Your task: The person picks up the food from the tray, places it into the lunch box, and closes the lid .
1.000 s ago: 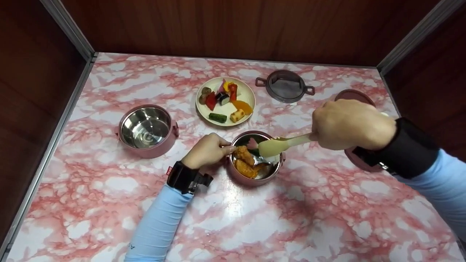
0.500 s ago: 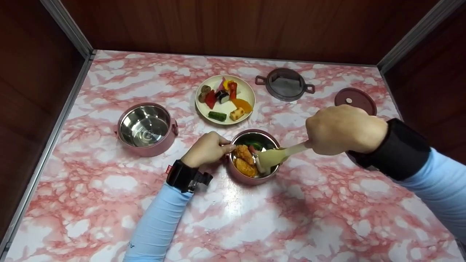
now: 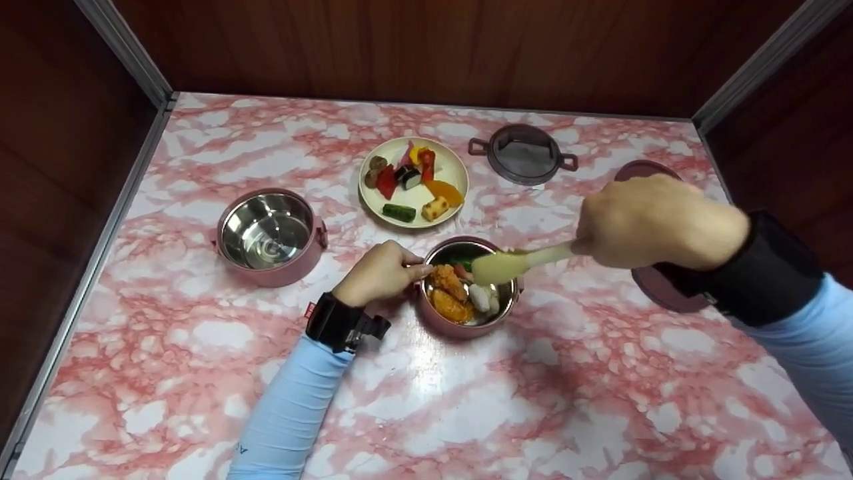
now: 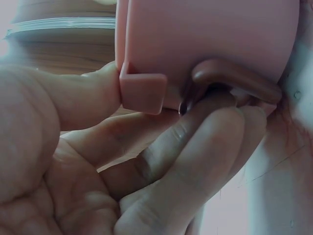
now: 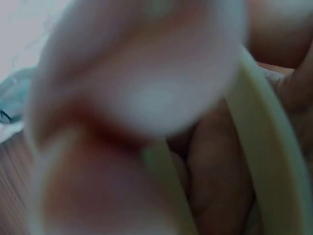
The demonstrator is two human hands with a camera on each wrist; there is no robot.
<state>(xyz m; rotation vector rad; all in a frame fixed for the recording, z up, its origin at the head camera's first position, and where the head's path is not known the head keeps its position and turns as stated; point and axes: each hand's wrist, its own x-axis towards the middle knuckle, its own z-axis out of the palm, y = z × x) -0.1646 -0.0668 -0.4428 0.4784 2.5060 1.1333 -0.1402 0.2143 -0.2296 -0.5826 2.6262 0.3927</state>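
The person's left hand (image 3: 380,275) is clamped on the side of a round pink pot with a shiny steel interior (image 3: 460,329); the left wrist view shows its thumb against a pink tab (image 4: 143,93) and its fingers curled beneath a glossy brown handle (image 4: 234,78). The pot stands upright on a pink-and-white marbled table (image 3: 426,413), just nearer the person than a round cream plate bearing mixed food pieces (image 3: 416,201). The right hand (image 3: 660,223) is closed around pale yellow tongs (image 3: 500,268), their head above the pot's mouth; whether the tips grip anything cannot be determined. Visible within the pot: a crumbed brown piece (image 3: 449,283), an orange piece (image 3: 450,308), a pale white piece (image 3: 481,299) and partly covered green food (image 3: 460,255). Assessment: the step in hand appears to be portioning food into this pot, with the white piece probably just being settled. The next move calls for lifting the tongs clear of the rim without dragging that piece, the left grip kept firm.
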